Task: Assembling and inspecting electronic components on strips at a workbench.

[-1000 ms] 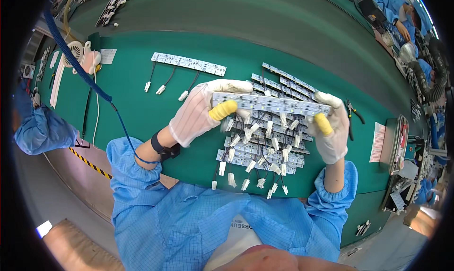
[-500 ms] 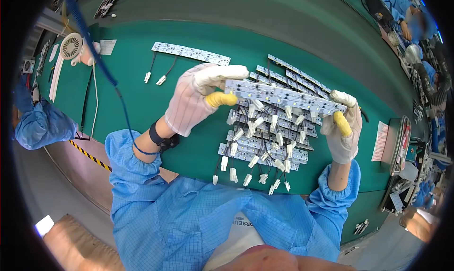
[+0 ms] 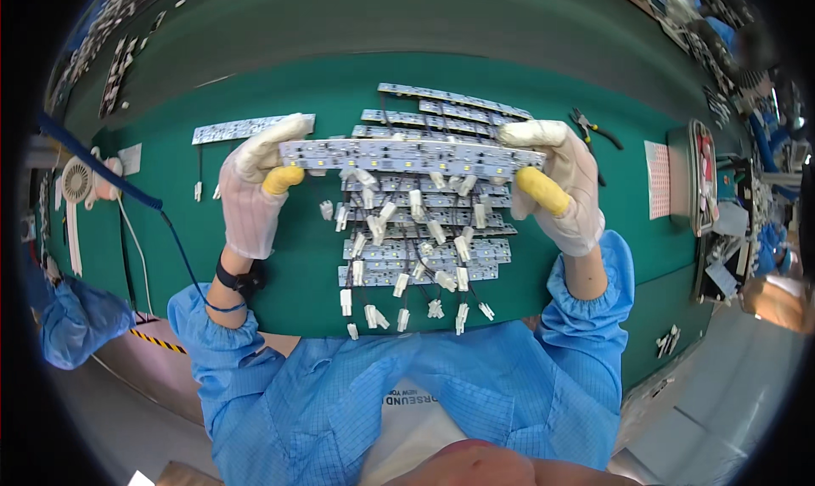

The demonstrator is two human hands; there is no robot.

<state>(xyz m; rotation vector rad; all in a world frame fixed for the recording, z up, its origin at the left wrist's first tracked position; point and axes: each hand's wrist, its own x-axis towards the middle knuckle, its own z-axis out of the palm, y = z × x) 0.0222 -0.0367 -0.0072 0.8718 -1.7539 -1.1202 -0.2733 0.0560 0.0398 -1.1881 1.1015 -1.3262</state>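
A long white LED circuit board strip (image 3: 412, 157) is held up level between both hands, over a bench. My left hand (image 3: 261, 185), in a white glove with yellow thumb tip, pinches its left end. At the right end, my right hand (image 3: 560, 180), gloved alike, grips it between thumb and fingers. Under the strip lie several more LED boards (image 3: 424, 251) in staggered rows, with dark wires ending in white connectors (image 3: 416, 204). The held strip hides part of these rows. Another LED strip (image 3: 233, 129) lies apart, beyond my left hand.
Cutting pliers (image 3: 597, 129) with yellow-black handles lie right of my right hand. A small fan (image 3: 78, 182) stands at the left. A blue coiled cord (image 3: 102, 168) runs to my left wrist. A red-dotted sheet (image 3: 657, 180) and a clear bin (image 3: 698, 180) sit at the right.
The held strip, tilted down to the right before, is now nearly level. My head view has shifted, and the pliers now show beside my right hand. Both hands keep their grip.
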